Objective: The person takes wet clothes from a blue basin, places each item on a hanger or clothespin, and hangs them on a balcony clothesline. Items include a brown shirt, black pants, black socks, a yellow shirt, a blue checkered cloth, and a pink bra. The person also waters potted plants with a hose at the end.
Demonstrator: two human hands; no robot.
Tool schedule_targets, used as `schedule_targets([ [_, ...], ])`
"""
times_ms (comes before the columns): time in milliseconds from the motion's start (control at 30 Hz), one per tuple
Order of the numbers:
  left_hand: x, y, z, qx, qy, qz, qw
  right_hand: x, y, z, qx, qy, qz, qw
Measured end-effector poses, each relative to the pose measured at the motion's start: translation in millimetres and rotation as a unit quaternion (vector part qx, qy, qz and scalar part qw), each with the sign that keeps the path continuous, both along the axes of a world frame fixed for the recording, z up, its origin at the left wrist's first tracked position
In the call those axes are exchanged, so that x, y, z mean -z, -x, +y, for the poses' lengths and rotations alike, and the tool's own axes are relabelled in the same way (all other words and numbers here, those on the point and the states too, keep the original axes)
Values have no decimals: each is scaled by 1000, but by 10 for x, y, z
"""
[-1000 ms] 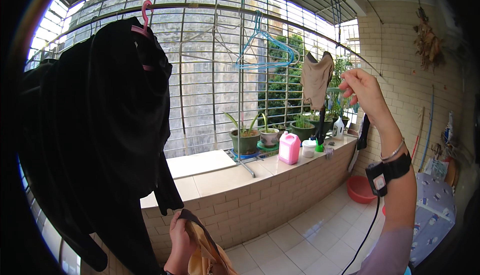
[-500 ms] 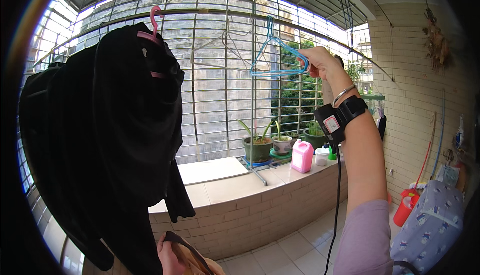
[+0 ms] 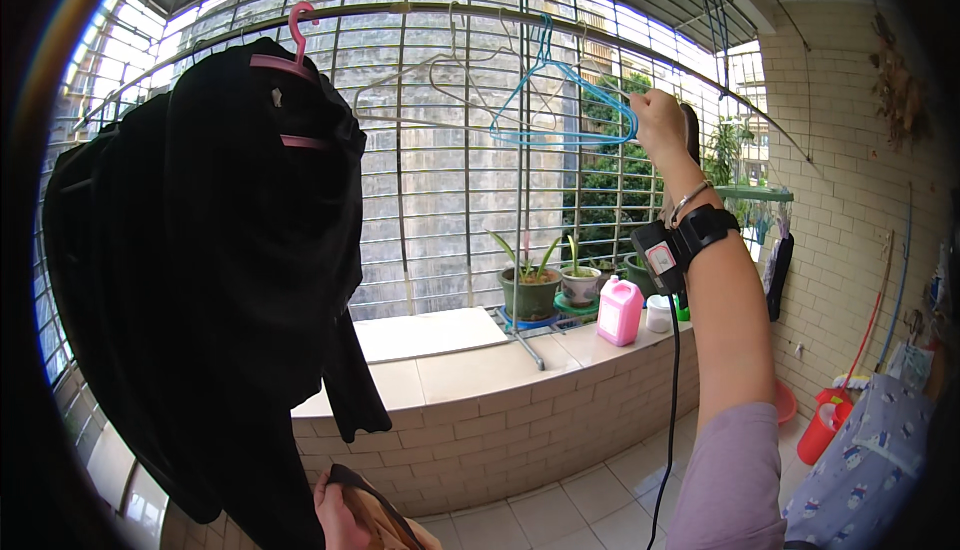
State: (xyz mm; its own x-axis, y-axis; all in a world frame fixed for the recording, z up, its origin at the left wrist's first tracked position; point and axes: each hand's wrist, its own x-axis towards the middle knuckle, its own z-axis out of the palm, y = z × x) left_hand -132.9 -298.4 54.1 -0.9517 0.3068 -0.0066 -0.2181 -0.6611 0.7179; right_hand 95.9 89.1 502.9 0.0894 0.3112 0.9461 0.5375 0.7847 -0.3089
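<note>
The right hand [image 3: 660, 124] grips blue hangers [image 3: 565, 140] by one end; the left hand [image 3: 338, 518] clutches tan cloth [image 3: 378, 524], black clothing [image 3: 240, 250] hanging above it.

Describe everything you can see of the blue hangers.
The blue hangers are thin, wire-like triangles, perhaps plastic-coated, overlapping so closely that I can't count them. Their narrow necks rise to hooks over the metal pole; sloping shoulders meet a nearly level bottom bar. No garment hangs on them. The right hand grips their right corner.
</note>
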Motion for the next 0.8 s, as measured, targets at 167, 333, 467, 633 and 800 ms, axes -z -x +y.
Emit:
schedule_targets([
  [167, 35, -62, 104, 9, 7, 1, 1000, 33, -140, 179, 72, -16, 18, 997],
  [333, -9, -136, 200, 0, 13, -13, 1000, 144, -281, 291, 93, 5, 42, 995],
  [467, -93, -196, 327, 39, 2, -7, 999, 274, -368, 423, 81, -48, 59, 994],
  [633, -180, -370, 591, 54, 28, -34, 998, 221, -527, 542, 89, -78, 39, 992],
  [800, -192, -544, 809, 78, 31, -22, 996, 163, -542, 596, 76, -53, 58, 994],
])
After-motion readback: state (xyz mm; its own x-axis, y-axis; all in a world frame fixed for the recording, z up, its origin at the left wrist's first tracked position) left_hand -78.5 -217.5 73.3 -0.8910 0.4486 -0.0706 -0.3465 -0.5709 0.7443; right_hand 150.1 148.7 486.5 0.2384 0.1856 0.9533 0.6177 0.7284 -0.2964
